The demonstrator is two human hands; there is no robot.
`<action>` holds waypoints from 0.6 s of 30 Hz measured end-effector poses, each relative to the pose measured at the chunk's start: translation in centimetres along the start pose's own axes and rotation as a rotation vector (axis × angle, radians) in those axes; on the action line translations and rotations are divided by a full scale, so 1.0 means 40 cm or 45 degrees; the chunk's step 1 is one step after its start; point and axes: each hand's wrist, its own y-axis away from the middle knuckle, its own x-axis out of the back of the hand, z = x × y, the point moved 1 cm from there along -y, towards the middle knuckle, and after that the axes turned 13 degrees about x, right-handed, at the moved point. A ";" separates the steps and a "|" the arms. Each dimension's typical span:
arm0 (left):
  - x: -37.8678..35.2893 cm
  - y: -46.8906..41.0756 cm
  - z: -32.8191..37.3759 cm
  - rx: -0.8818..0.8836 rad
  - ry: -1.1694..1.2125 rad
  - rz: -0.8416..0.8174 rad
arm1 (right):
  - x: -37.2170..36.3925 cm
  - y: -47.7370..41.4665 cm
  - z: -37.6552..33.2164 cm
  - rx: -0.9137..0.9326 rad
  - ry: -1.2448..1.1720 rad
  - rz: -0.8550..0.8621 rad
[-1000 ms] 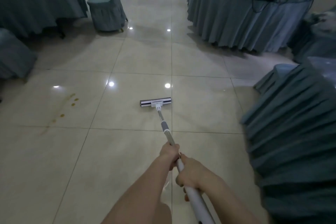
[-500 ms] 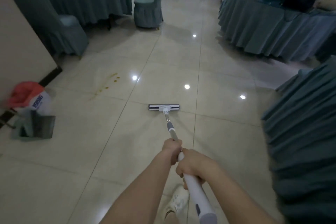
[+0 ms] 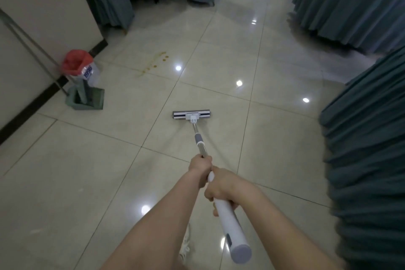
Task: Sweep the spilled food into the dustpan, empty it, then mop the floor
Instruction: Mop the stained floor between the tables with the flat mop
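Tiled floor [image 3: 87,182], banquet room: mop head [image 3: 192,114] flat on tile, now closer to orange drips [image 3: 161,60] than a second ago, not yet touching. Grip: left hand [image 3: 200,163] and right hand [image 3: 221,184], fingers clamped on mop handle [image 3: 228,219]. Parked by wall [image 3: 43,6]: dustpan [image 3: 87,98]; judged mopping stage.

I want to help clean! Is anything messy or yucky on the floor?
Yes. A trail of yellowish-brown drops stains the tiles, beyond the mop head and nearer the wall. The mop head sits apart from it, so that patch looks unmopped.
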 end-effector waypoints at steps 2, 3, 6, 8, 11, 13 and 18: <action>0.005 0.042 -0.091 0.016 0.015 0.018 | -0.065 0.051 0.052 0.013 0.085 -0.005; 0.002 0.064 -0.137 0.018 0.026 0.030 | -0.095 0.079 0.085 0.021 0.130 -0.005; -0.029 0.147 -0.295 0.036 0.063 0.063 | -0.174 0.188 0.195 0.053 0.189 -0.029; -0.057 0.212 -0.400 0.053 0.064 0.087 | -0.219 0.268 0.273 0.052 0.219 -0.053; -0.090 0.288 -0.525 0.096 0.107 0.079 | -0.275 0.362 0.368 0.012 0.121 -0.070; -0.090 0.318 -0.561 0.118 0.131 0.090 | -0.303 0.387 0.393 0.008 0.075 -0.046; -0.024 0.281 -0.505 0.093 0.213 0.176 | -0.340 0.331 0.343 0.103 0.128 0.075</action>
